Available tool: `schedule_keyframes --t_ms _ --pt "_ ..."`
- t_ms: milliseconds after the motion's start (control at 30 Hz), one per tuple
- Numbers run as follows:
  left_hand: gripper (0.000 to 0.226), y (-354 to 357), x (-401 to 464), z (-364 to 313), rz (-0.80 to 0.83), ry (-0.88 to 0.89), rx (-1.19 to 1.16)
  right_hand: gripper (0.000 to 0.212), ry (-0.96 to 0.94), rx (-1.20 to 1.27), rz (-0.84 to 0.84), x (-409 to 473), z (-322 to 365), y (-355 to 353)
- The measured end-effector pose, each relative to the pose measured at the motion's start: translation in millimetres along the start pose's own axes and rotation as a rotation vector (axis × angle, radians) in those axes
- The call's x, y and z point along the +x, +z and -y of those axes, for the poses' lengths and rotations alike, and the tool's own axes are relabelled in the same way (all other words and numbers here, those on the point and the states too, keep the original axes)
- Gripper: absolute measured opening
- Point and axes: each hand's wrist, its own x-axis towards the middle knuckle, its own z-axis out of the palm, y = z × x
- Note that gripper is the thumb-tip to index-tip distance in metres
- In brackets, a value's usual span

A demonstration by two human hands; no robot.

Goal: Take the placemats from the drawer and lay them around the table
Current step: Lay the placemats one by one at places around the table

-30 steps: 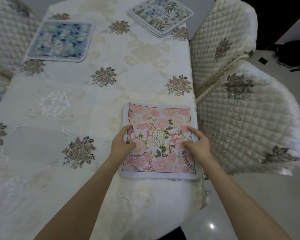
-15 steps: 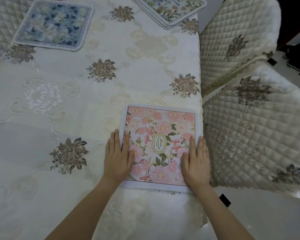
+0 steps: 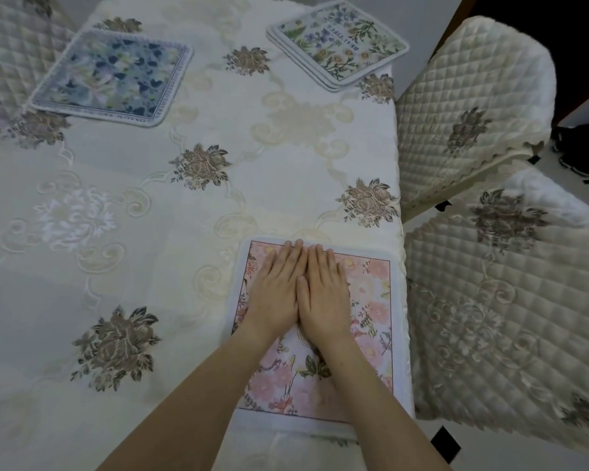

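Pink floral mat [image 3: 371, 300] lay flat at the near right edge of the table [image 3: 184, 266], beside the near chair [image 3: 507, 300]. Head view: the left hand [image 3: 275, 294] and right hand [image 3: 324, 294] rested palm-down on the mat's far half, side by side and touching, fingers straight and together. Neither hand gripped anything; both were spread open and pressing. A blue mat [image 3: 113, 76] lay alone at the far left. A stack [image 3: 337, 42] of remaining mats sat at the far right corner, near the far chair [image 3: 473, 107], and showed at least three edges. Judged from this view, the mats were thin, light and fairly stiff, holding flat without draping over the cloth's embroidery. The printed face looked smooth, so a mat would probably slide easily on the tablecloth [image 3: 303, 158]. The best hold appeared to be a pinch at two opposite white borders, lifting the top mat clear of the stack.
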Motion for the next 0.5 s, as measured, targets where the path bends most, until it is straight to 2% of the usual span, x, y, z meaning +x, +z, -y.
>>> schedule_keyframes --t_ms 167,367,500 --pt "0.059 0.4 1.0 11.1 -0.053 0.034 -0.06 0.059 -0.064 -0.089 0.01 4.6 -25.2 -4.8" --pt "0.07 -13.3 -5.8 59.2 -0.062 -0.066 -0.06 0.062 0.092 -0.137 -0.039 -1.0 -77.7 -30.3" --pt "0.071 -10.7 -11.9 69.7 -0.098 -0.132 -0.085 0.063 0.218 -0.125 -0.112 -6.3 -82.8 -31.8"
